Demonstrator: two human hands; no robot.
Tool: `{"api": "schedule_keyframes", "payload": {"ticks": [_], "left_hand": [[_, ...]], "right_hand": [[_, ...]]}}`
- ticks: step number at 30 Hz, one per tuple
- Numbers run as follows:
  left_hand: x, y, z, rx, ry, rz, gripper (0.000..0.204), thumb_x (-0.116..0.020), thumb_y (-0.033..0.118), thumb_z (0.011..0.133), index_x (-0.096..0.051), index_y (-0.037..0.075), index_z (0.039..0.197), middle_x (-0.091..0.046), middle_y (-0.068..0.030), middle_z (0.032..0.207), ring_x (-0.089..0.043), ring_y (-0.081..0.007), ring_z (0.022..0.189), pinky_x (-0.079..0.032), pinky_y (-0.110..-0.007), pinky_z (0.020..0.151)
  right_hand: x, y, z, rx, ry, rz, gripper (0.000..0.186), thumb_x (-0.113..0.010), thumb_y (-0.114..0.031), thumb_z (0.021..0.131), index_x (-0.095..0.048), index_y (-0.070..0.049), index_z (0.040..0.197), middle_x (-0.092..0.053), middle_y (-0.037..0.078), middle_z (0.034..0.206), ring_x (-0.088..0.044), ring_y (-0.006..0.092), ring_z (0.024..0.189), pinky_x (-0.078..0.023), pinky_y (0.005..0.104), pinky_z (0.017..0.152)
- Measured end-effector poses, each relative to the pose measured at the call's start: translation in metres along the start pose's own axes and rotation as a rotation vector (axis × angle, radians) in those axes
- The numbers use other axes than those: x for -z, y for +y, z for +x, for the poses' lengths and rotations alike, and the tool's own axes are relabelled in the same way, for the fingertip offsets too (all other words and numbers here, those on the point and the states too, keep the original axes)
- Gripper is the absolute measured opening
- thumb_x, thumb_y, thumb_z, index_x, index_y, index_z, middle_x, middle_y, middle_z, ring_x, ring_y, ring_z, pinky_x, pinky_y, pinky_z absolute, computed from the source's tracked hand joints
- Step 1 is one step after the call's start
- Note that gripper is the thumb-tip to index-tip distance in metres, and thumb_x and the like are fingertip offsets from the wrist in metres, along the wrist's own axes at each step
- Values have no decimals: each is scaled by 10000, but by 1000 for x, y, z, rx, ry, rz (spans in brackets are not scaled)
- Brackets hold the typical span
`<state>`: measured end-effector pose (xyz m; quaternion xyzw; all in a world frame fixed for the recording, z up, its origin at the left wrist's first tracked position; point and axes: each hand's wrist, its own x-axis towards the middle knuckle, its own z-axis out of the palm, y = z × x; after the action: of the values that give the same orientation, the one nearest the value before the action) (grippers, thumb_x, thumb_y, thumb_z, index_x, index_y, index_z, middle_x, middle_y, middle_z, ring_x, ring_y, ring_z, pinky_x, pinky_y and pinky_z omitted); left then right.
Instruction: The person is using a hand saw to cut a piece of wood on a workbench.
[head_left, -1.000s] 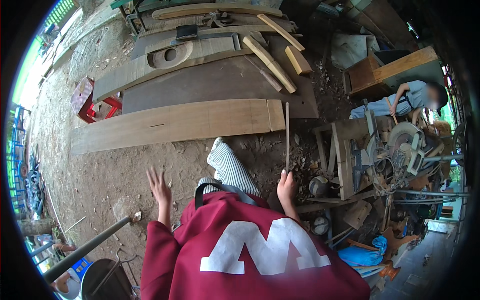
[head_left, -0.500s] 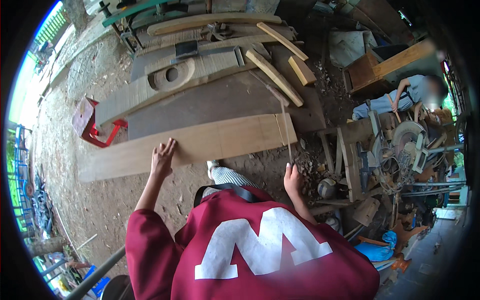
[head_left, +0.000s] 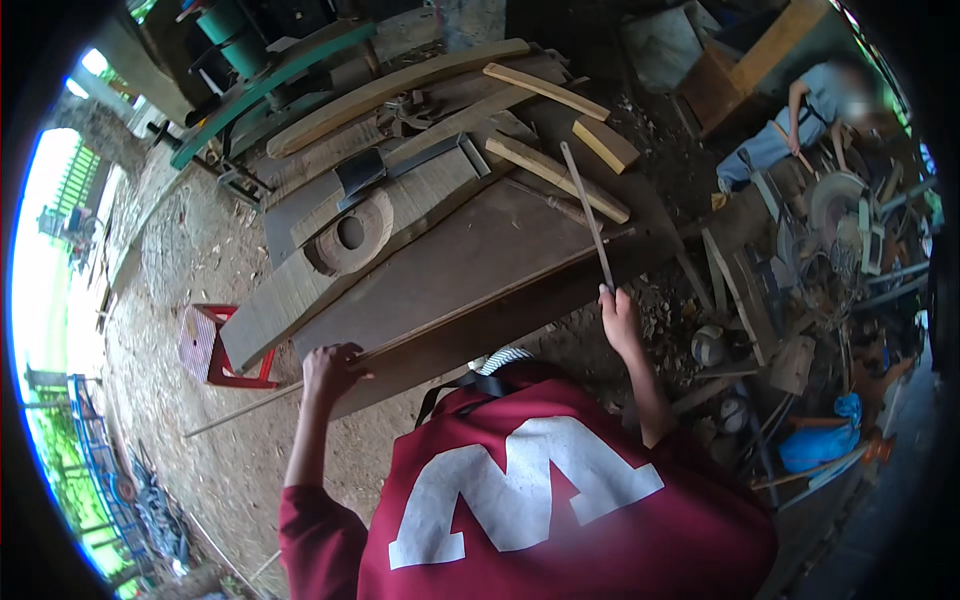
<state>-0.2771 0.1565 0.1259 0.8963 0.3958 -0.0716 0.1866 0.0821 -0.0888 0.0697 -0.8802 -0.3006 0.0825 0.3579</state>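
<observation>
While seen edge-on, plank (head_left: 480, 302) sits gripped

We record it along the near side of the dark table (head_left: 430, 280), left hand (head_left: 335, 375) fingers curled over its edge; right hand (head_left: 620, 318) closes around a thin strip's (head_left: 589, 217) lower end.

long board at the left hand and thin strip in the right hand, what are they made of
The long board looks like wood, apparently unpainted: brown face, paler edge. The thin strip may be metal, judging by its dull grey, straight, slender look; wood can't be ruled out.
</observation>
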Motion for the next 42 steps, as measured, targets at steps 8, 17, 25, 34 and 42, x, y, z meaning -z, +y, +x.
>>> {"api": "schedule_keyframes", "payload": {"ticks": [8,17,25,34,42], "left_hand": [[3,-8,33,28,219,157,433,-670,478,491,-508,78,452,-503,-74,509,-513,-239,478,-385,-339,452],[-1,-16,37,11,267,177,436,-687,478,457,-502,83,437,-510,-83,496,-517,-252,469,-404,-341,460],[-4,-19,37,-12,252,118,462,-699,480,441,-487,69,440,-478,-87,468,-506,-262,457,-380,-356,443],[-6,-13,39,-7,279,143,448,-710,433,435,-455,66,436,-468,-81,481,-498,-252,478,-376,-353,458],[-7,-4,26,-24,321,150,361,-714,339,445,-456,87,461,-468,-52,513,-490,-238,503,-384,-341,498]], "right_hand": [[6,-29,30,-226,282,653,274,-431,-288,845,-436,-78,669,-315,-80,501,-258,15,408,-191,191,372],[-16,-6,41,-137,42,293,316,-445,-291,832,-468,-34,649,-401,-3,465,-382,89,413,-288,246,403],[-5,-29,36,-140,-92,23,342,-427,-311,823,-502,10,733,-545,174,653,-530,351,647,-397,392,545],[-10,-31,31,-131,100,310,313,-455,-266,820,-508,14,690,-559,151,635,-556,275,582,-388,345,482],[-6,-15,27,-45,-1,43,296,-454,-251,817,-499,20,706,-522,186,582,-530,337,554,-375,387,456]]}}
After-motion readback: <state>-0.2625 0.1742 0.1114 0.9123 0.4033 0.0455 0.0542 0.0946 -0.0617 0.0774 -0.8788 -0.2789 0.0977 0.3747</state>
